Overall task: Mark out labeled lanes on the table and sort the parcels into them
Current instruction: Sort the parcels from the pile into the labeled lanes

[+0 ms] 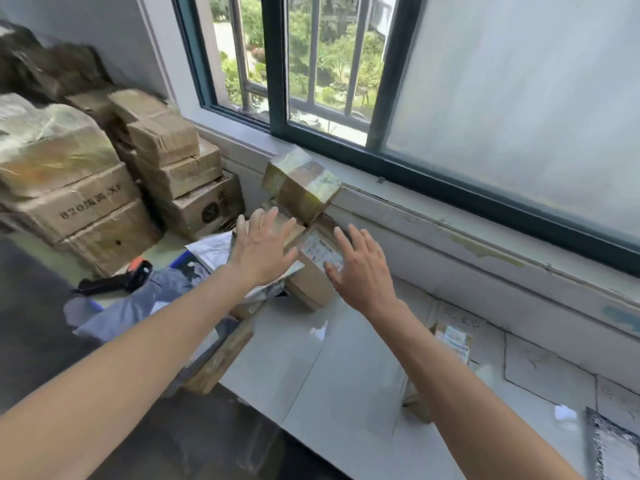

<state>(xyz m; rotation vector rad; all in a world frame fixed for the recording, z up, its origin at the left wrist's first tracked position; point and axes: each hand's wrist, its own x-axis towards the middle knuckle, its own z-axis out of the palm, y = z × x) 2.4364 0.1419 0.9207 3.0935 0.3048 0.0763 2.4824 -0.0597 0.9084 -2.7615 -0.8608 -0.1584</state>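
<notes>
Parcels [311, 285] under spread fingers [273, 218], left hand [263, 251] and right hand [363, 271] over them

bright daylight from the window [311, 64]; glare on the table [318, 358]; edges blurred, bent.

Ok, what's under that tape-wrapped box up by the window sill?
The tape-wrapped box sits tilted on cardboard parcels: a brown box with a printed label shows beneath it, and a second parcel lies partly behind the left hand. Its underside and exact contact are hidden.
</notes>
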